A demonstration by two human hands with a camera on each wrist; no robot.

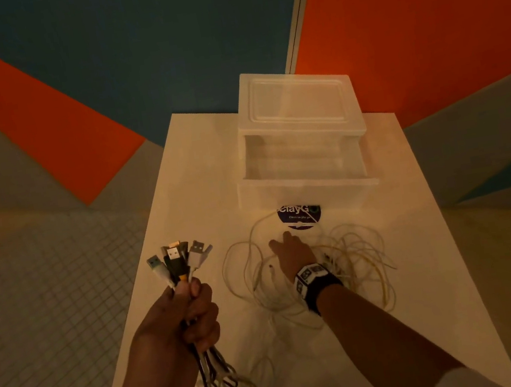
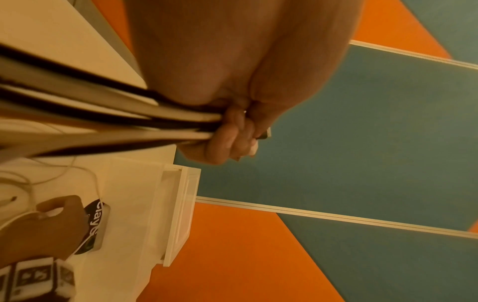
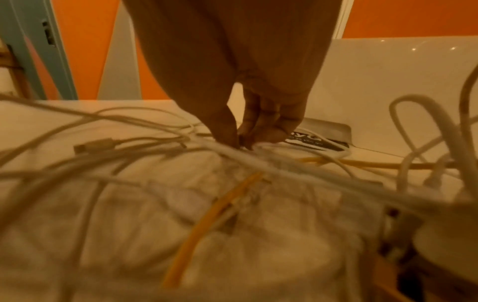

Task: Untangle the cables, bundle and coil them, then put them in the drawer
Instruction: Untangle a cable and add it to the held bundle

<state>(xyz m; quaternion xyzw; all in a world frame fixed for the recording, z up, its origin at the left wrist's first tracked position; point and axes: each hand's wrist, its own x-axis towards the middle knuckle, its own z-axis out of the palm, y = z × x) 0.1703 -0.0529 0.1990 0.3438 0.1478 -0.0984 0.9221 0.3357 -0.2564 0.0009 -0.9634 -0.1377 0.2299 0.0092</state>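
Observation:
My left hand (image 1: 186,313) grips a bundle of black and white cables (image 1: 177,264) upright near the table's front left corner, USB plugs fanned out above the fist; their tails hang below the table edge. The left wrist view shows the same cables (image 2: 103,122) running into the fist (image 2: 227,139). A loose tangle of white and yellow cables (image 1: 349,255) lies on the white table (image 1: 185,177). My right hand (image 1: 289,248) reaches into that tangle, and its thumb and fingertips (image 3: 240,141) pinch a white cable (image 3: 271,161). The white plastic drawer (image 1: 303,166) stands pulled open, nothing visible inside.
The drawer unit (image 1: 297,104) sits at the table's far side against an orange and blue wall. A round dark sticker (image 1: 300,216) lies just in front of the drawer. Tiled floor (image 1: 46,290) extends to the left of the table.

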